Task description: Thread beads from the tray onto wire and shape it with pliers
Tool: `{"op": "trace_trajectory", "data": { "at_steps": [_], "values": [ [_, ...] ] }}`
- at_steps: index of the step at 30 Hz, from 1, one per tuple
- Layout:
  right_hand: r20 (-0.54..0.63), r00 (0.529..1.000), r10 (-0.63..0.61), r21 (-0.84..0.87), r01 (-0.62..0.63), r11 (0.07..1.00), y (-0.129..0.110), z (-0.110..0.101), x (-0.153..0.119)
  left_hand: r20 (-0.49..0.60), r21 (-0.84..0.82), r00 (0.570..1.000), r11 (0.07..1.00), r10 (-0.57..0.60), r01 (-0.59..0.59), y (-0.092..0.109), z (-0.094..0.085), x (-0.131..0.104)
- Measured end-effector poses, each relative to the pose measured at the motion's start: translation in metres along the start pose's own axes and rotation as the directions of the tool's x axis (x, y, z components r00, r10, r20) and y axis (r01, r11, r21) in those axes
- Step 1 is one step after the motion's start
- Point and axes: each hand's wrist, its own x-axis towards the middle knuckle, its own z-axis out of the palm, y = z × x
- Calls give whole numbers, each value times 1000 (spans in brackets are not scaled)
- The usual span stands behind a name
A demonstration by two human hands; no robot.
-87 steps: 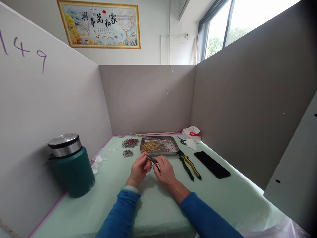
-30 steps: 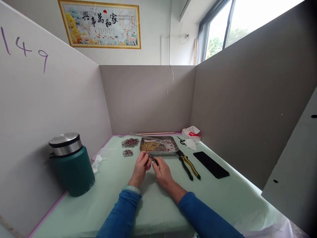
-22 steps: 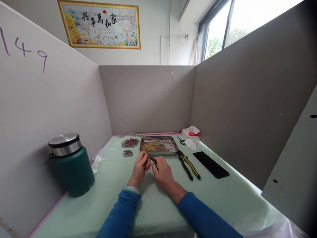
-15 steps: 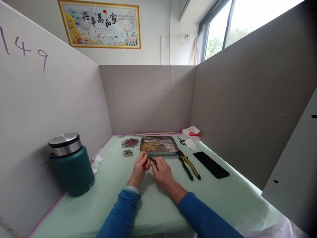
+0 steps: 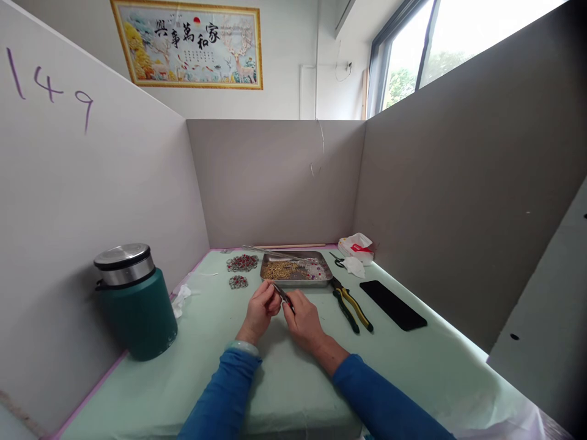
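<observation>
My right hand (image 5: 302, 318) is closed around small dark pliers (image 5: 282, 294), whose tips reach to the fingers of my left hand. The fingers of my left hand (image 5: 261, 308) are pinched together at those tips; what they hold is too small to make out. Just beyond both hands is a metal tray (image 5: 298, 283) with gold beads (image 5: 280, 269) and red and clear beads (image 5: 316, 269). To its left lie a larger pile (image 5: 242, 263) and a smaller pile (image 5: 238, 282) of red and silver pieces.
A green flask (image 5: 137, 318) stands at the left, beside crumpled tissue (image 5: 181, 299). Right of the tray are large green-yellow pliers (image 5: 351, 305), a black phone-like slab (image 5: 393, 305), scissors (image 5: 337, 260) and a tissue pack (image 5: 356, 246). Grey partitions (image 5: 275, 183) enclose the table.
The whole view has shifted slightly, with the scene a little further right. Both hands keep nearly the same pose, and the small pliers remain in my right hand.
</observation>
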Motion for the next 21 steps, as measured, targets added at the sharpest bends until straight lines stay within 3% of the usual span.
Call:
{"op": "trace_trajectory", "data": {
  "at_steps": [4,8,16,18,21],
  "values": [
    [-7,999,-40,-73,40,997,4,-1,1,13,-23,999,999,-30,31,2,-1,0],
    [2,996,-91,-142,90,986,9,-4,3,92,-71,988,989,-126,133,8,-4,0],
    [41,995,-90,-117,94,989,16,-5,2,173,-148,953,951,-247,273,12,-9,-1],
    [41,997,-67,-105,71,992,15,-4,2,150,-146,956,951,-251,272,11,-9,0],
    [40,999,-7,-119,12,993,13,-3,1,20,-104,976,970,-218,219,8,-10,4]
  ]
}}
